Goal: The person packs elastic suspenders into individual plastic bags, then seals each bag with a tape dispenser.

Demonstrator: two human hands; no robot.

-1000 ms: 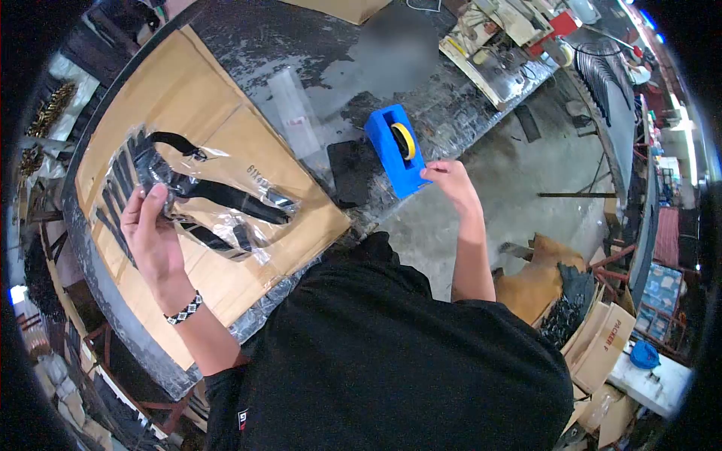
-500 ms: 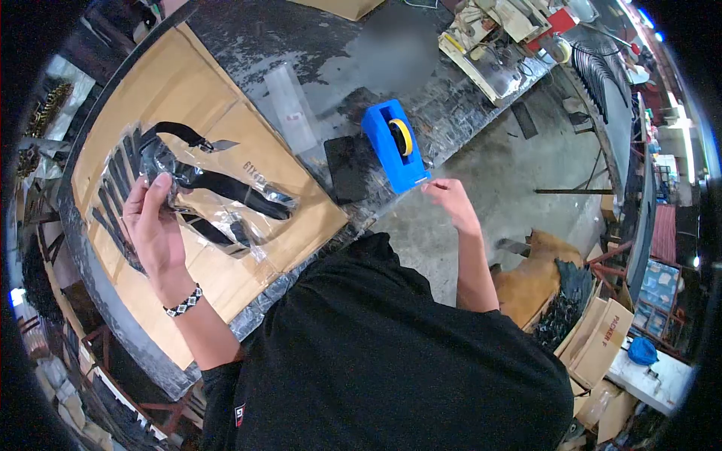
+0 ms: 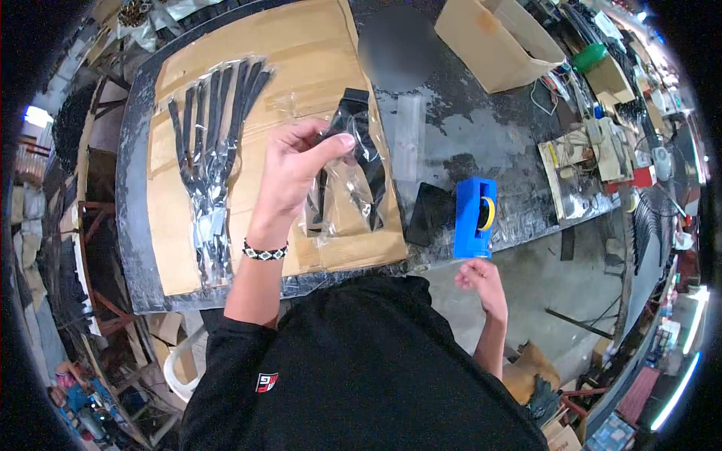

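My left hand [image 3: 297, 161] pinches a clear plastic bag with black straps [image 3: 366, 161] inside, held over the cardboard sheet [image 3: 301, 75]. To its left, several bagged black straps [image 3: 214, 150] lie fanned out on the cardboard. A blue tape dispenser [image 3: 468, 218] with a yellow-cored roll stands near the table edge. Just below its front end is my right hand [image 3: 478, 276], fingers curled together; whether a piece of tape is between them is too small to tell. A black flat object [image 3: 431, 214] lies left of the dispenser.
Behind the dispenser, a clear plastic strip [image 3: 409, 135] lies on the dark table [image 3: 459, 113]. An open cardboard box [image 3: 492, 45] stands at the back. Machine parts [image 3: 583, 161] sit at the right end. A person [image 3: 71, 387] shows at the lower left.
The view has turned, shifting the table scene. My left hand has lifted one bag of straps away from the fanned straps. My right hand remains close to the dispenser's front end.
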